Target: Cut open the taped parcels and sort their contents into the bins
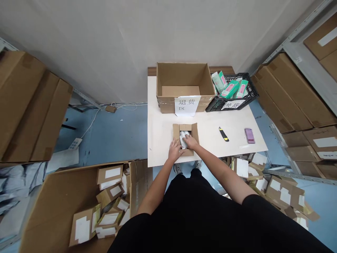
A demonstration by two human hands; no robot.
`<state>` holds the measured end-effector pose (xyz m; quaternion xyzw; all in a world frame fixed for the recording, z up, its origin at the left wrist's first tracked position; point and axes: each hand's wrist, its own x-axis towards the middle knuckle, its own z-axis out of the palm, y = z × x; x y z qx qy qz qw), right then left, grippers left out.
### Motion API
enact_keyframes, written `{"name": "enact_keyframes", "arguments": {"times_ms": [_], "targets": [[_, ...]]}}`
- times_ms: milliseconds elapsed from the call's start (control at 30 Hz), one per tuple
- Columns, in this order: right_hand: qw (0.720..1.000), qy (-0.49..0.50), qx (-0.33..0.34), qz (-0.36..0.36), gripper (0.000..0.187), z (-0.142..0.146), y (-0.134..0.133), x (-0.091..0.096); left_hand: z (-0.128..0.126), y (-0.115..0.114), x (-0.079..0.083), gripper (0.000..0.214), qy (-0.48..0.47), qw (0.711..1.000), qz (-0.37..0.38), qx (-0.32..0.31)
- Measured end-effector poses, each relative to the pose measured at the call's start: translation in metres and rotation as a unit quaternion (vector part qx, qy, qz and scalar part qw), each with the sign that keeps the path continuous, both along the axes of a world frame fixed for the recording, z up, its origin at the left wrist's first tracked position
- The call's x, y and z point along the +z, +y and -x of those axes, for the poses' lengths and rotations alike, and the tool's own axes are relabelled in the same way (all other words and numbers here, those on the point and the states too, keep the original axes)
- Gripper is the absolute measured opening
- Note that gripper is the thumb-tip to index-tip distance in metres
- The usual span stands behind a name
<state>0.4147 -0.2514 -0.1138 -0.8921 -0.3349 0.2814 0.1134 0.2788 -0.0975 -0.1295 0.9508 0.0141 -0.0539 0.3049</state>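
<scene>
A small cardboard box (186, 153) stands on the white table with its flaps folded out. White wrapped contents (183, 134) show inside it; their exact kind is hard to make out. My left hand (174, 151) grips the box at its near left edge, thumb reaching over the rim. Inside the opening, my right hand (190, 142) has its fingers closed on the white wrapped contents, which it partly covers. To the right on the table lies a black and yellow utility knife (224, 134).
Behind stands a large open carton (185, 80) with a paper sign, beside a black crate (238, 103) of green-and-pink boxes. A purple packet (249, 136) lies at the table's right. Large bin (50, 200) at left holds several parcels; more parcels (283, 193) lie right. Shelves flank both sides.
</scene>
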Motion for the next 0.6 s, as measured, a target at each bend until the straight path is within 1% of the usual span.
{"name": "enact_keyframes", "arguments": {"times_ms": [100, 167, 200, 267, 333, 433, 500, 533, 600], "targets": [[1.000, -0.014, 0.008, 0.002, 0.105, 0.001, 0.000, -0.005, 0.001, -0.008, -0.005, 0.013, -0.001, 1.000, 0.022, 0.003], [1.000, -0.020, 0.012, -0.008, 0.108, 0.001, -0.004, -0.008, -0.001, -0.011, -0.008, 0.011, -0.003, 0.999, 0.033, 0.007], [0.999, -0.026, 0.020, -0.014, 0.106, 0.001, -0.007, -0.009, -0.001, -0.011, -0.009, 0.011, -0.002, 0.999, 0.037, 0.009], [0.997, -0.053, 0.038, -0.031, 0.096, 0.004, -0.014, -0.008, -0.003, -0.009, -0.011, 0.011, -0.003, 0.999, 0.042, 0.011], [0.992, -0.100, 0.040, -0.059, 0.081, 0.009, -0.022, -0.007, -0.005, -0.007, -0.012, 0.011, -0.007, 0.999, 0.045, 0.013], [0.976, -0.184, -0.010, -0.117, 0.060, 0.012, -0.029, -0.004, -0.006, -0.007, -0.013, 0.011, -0.017, 0.999, 0.040, 0.013], [0.960, -0.232, -0.052, -0.149, 0.051, 0.009, -0.031, -0.001, -0.008, -0.009, -0.013, 0.014, -0.026, 0.999, 0.031, 0.011], [0.953, -0.248, -0.066, -0.161, 0.048, 0.006, -0.031, 0.000, -0.008, -0.010, -0.012, 0.020, -0.030, 0.999, 0.025, 0.011], [0.946, -0.263, -0.082, -0.170, 0.045, 0.001, -0.030, 0.002, -0.010, -0.013, -0.012, 0.038, -0.035, 0.999, 0.014, 0.015]]}}
